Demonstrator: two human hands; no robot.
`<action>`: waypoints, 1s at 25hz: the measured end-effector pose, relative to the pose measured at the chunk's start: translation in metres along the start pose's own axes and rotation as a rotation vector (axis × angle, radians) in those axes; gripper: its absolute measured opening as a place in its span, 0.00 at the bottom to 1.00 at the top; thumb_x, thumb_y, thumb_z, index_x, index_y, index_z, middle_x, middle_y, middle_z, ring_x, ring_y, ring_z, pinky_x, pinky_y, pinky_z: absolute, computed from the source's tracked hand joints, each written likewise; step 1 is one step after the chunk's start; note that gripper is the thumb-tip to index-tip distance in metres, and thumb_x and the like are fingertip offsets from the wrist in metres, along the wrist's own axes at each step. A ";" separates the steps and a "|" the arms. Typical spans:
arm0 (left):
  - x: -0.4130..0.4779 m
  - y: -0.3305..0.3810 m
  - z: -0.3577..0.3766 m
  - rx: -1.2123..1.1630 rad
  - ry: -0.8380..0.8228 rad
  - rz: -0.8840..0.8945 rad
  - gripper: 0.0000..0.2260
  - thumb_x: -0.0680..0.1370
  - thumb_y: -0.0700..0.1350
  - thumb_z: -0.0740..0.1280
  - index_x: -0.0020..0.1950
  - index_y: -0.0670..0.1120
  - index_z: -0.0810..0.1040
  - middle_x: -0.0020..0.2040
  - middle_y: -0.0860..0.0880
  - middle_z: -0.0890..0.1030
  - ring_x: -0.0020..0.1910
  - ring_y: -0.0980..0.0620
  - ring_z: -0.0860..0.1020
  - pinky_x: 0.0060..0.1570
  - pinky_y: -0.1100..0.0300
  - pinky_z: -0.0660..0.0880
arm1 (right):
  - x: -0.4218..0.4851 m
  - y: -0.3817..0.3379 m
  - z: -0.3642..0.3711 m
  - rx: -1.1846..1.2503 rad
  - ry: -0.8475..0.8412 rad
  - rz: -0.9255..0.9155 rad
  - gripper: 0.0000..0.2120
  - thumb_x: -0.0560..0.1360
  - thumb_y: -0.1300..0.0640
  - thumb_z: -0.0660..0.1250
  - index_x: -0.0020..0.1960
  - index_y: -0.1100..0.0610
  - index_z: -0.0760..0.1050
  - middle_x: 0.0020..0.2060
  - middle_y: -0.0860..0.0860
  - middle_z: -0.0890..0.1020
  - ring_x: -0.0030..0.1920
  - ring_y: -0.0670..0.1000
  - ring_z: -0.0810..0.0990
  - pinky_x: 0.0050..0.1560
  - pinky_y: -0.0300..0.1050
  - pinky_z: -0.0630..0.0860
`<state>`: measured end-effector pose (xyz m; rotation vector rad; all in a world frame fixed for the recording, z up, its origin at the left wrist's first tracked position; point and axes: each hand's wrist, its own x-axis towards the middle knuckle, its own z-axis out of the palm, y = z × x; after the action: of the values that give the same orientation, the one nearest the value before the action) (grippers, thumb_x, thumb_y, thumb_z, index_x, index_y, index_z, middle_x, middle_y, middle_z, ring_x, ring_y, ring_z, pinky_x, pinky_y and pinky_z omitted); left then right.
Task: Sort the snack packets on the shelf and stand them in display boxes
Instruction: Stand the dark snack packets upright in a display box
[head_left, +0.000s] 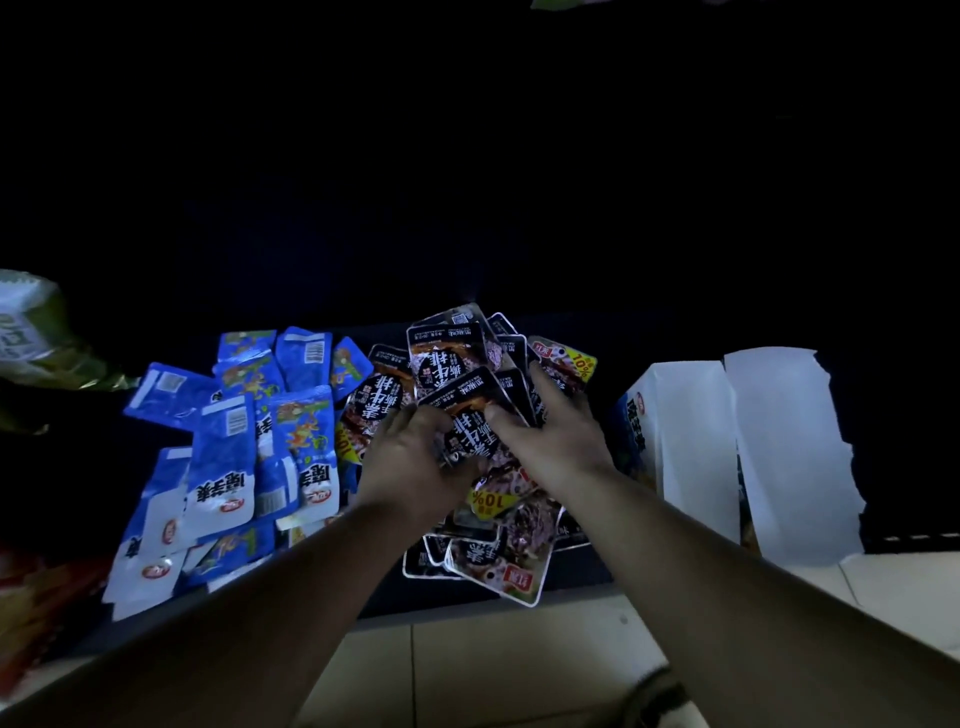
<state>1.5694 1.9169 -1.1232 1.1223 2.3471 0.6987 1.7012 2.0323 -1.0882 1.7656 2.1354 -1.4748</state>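
A heap of black snack packets (457, 353) lies in the middle of a dark shelf. Both my hands are in this heap. My left hand (410, 462) and my right hand (550, 436) hold a bundle of black packets (470, 431) between them, fingers curled round its sides. More black packets (498, 561) lie below the hands at the shelf's front edge. A pile of blue and white packets (234, 457) is spread to the left. A display box (727, 447) with torn white flaps stands at the right.
A green and white bag (31, 332) sits at the far left, with red and orange packaging (36, 597) below it. The back of the shelf is dark. Pale floor tiles (467, 670) show beneath the shelf's front edge.
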 end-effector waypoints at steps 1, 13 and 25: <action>0.000 0.001 0.002 -0.018 -0.017 0.018 0.25 0.70 0.60 0.75 0.62 0.51 0.75 0.58 0.51 0.76 0.61 0.48 0.72 0.58 0.51 0.74 | 0.008 -0.003 -0.001 -0.023 -0.037 0.035 0.43 0.71 0.28 0.69 0.77 0.25 0.46 0.84 0.51 0.44 0.82 0.63 0.49 0.77 0.66 0.61; 0.009 0.013 -0.007 -0.211 -0.074 -0.176 0.19 0.73 0.51 0.75 0.61 0.59 0.74 0.56 0.55 0.77 0.48 0.52 0.79 0.40 0.61 0.77 | 0.002 0.014 0.018 0.193 0.067 -0.075 0.40 0.75 0.47 0.76 0.79 0.33 0.58 0.77 0.47 0.64 0.75 0.55 0.68 0.62 0.41 0.69; 0.011 0.039 -0.010 -0.784 0.002 -0.444 0.13 0.77 0.38 0.73 0.56 0.54 0.78 0.49 0.49 0.83 0.42 0.53 0.80 0.36 0.61 0.77 | -0.006 -0.006 0.002 0.450 -0.136 0.078 0.38 0.76 0.69 0.63 0.77 0.36 0.65 0.57 0.45 0.80 0.48 0.51 0.82 0.50 0.50 0.81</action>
<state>1.5800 1.9440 -1.0937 0.2490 1.9068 1.2667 1.6981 2.0268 -1.0820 1.7699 1.7473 -2.1113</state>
